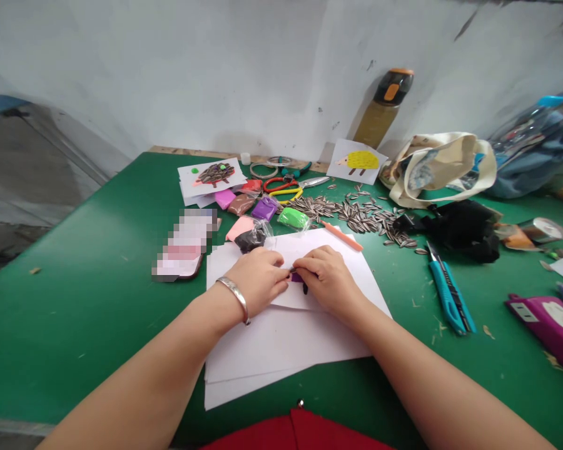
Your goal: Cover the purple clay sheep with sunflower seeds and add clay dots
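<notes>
Both hands meet over the white paper [291, 340], around a small purple clay shape [296, 277] with a dark bit at its lower right. My right hand [331, 281] is closed, its thumb and index finger pinching what looks like a sunflower seed [291, 270] at the clay's upper edge. From the other side, my left hand [258, 278], with a silver bangle on the wrist, has its fingers drawn together at the clay's left end. Whatever lies between the left fingertips is hidden. Much of the clay is covered by the fingers.
Loose sunflower seeds [366, 215] lie behind the paper, near bagged clay [293, 218], an orange pen [342, 236] and scissors [286, 190]. A phone [185, 247] is at left, a teal utility knife [450, 297] at right. Hedgehog pictures [356, 161], a bottle [380, 112] and a bag [443, 169] stand behind.
</notes>
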`<state>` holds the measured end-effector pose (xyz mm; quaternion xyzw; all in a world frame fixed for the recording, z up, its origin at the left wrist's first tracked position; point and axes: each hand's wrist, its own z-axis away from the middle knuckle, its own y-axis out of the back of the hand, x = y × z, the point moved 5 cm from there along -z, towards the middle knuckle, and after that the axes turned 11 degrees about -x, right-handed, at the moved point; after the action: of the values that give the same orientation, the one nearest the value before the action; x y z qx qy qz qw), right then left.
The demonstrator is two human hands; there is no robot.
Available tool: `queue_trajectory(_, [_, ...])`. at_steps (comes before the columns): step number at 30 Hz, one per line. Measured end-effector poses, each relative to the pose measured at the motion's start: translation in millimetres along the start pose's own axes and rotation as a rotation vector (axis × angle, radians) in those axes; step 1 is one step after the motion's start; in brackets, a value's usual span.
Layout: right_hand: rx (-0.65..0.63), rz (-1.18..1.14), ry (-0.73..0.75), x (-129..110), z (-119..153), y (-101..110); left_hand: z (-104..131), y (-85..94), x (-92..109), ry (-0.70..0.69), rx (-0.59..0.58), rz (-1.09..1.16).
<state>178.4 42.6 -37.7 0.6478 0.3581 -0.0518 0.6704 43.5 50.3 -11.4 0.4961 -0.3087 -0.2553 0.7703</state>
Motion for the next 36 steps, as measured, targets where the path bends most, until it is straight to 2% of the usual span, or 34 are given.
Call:
queue_trajectory(20, [-0.016,0.013,-0.003,-1,-2,0,1,0.3,-1,-0.011,0.053,0.021])
queue_trajectory(28, [0.026,0.025,0.033,2,2,4,1,3.2,0,-0.048,0.039,0.057])
queue_trajectory(36, [0.028,0.059,-0.014,4,4,10,4,2.1,2,-0.064,0.077,0.024])
